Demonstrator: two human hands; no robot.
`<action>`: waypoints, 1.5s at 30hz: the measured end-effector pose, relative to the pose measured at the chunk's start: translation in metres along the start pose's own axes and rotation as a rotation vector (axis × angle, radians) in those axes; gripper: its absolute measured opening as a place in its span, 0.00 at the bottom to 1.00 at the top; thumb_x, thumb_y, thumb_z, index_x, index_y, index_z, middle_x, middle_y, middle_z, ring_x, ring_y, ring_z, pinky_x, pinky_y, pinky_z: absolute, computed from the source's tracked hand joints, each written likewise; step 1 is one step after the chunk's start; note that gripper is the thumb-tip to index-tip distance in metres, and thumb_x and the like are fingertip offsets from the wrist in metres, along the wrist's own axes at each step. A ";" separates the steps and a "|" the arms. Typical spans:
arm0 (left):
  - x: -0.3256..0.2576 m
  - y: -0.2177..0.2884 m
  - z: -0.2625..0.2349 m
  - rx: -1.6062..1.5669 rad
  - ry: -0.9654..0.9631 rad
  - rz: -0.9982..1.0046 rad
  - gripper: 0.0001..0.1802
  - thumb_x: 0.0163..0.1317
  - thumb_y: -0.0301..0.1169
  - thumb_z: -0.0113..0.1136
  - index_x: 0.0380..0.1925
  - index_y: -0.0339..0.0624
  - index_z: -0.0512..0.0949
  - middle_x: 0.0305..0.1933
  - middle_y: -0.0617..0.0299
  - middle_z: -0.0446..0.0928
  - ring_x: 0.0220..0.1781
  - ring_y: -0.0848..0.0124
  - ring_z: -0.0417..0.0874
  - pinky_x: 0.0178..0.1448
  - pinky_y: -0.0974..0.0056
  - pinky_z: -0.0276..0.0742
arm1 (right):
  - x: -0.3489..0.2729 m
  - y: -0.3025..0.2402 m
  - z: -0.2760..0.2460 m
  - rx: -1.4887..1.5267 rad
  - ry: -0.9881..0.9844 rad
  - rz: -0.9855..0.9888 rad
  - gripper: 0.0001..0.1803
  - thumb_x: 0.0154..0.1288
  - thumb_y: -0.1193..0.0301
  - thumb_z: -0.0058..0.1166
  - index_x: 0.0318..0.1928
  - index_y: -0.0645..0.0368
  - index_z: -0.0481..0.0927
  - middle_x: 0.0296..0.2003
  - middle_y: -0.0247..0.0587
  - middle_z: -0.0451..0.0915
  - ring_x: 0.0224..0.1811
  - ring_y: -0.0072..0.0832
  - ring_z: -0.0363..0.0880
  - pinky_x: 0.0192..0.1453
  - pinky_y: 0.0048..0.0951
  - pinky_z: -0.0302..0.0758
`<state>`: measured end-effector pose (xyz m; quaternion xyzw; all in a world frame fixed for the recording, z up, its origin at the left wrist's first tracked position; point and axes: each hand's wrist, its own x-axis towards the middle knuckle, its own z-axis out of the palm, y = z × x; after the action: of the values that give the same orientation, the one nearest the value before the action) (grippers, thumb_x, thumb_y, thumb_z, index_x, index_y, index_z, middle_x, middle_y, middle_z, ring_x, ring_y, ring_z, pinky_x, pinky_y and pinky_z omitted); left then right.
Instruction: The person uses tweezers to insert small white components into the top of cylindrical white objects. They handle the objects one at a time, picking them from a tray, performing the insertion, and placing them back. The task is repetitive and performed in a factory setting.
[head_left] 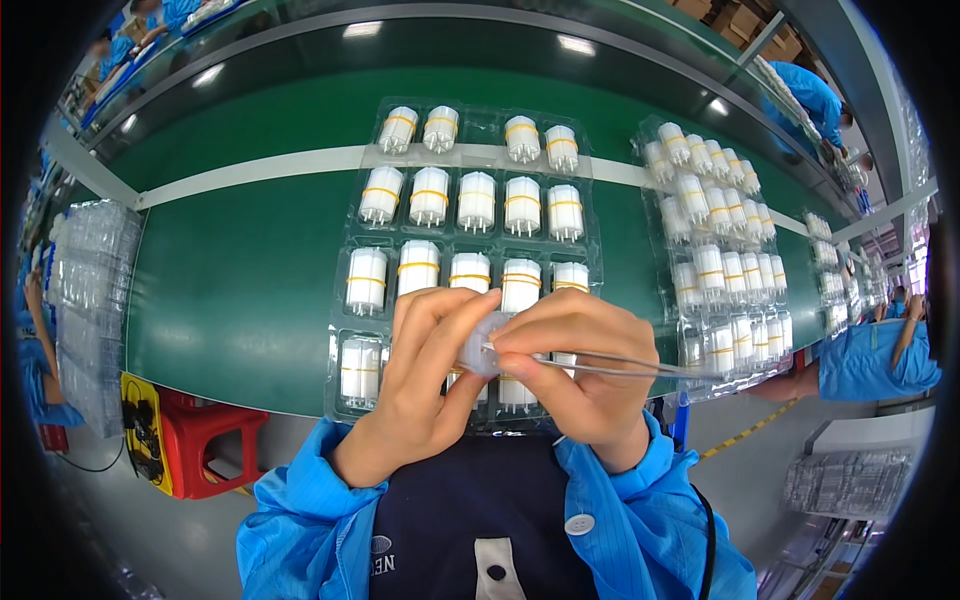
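In front of my chest, my left hand (418, 372) grips a small translucent, whitish round part (480, 350) between thumb and fingers. My right hand (592, 362) is closed around thin metal tweezers (640, 368), whose long shafts stick out to the right. Its fingertips meet the face of the round part, and they hide the tweezers' tips. Beneath both hands lies a clear plastic tray (482, 130) with rows of white cylinders (477, 202). A yellow band circles each cylinder, and pins show at the near ends of many. My hands cover part of the nearer rows.
The tray rests on a green conveyor belt (230, 260). To its right sits another loaded tray (700, 235). Stacked clear trays (95, 290) stand at far left, above a red stool (215, 440). At right, a co-worker's blue sleeve (870, 360) shows. A metal rail runs across the back.
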<state>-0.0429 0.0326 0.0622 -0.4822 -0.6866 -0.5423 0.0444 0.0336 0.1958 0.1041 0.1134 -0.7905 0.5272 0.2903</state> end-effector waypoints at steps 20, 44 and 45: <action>-0.007 0.002 -0.002 -0.310 -0.050 -0.149 0.32 0.55 0.22 0.64 0.63 0.29 0.70 0.56 0.44 0.73 0.55 0.51 0.74 0.60 0.54 0.71 | 0.005 0.001 -0.007 0.038 0.010 -0.012 0.08 0.50 0.79 0.68 0.34 0.63 0.87 0.33 0.44 0.86 0.34 0.35 0.86 0.37 0.29 0.81; -0.010 -0.001 -0.002 -0.261 -0.038 -0.161 0.33 0.54 0.19 0.64 0.63 0.30 0.70 0.57 0.45 0.72 0.57 0.53 0.75 0.60 0.55 0.72 | 0.012 0.002 -0.005 -0.216 -0.111 -0.191 0.11 0.52 0.80 0.66 0.39 0.64 0.86 0.33 0.43 0.85 0.32 0.32 0.83 0.33 0.29 0.79; -0.011 0.001 -0.001 -0.356 -0.032 -0.166 0.33 0.55 0.19 0.64 0.64 0.30 0.69 0.58 0.46 0.71 0.59 0.55 0.74 0.62 0.56 0.71 | 0.009 0.005 -0.006 -0.039 -0.037 -0.142 0.11 0.53 0.79 0.66 0.39 0.65 0.85 0.34 0.45 0.85 0.33 0.32 0.84 0.34 0.29 0.79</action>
<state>-0.0372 0.0250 0.0565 -0.4328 -0.6177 -0.6494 -0.0974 0.0264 0.2044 0.1072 0.1732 -0.7958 0.4875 0.3147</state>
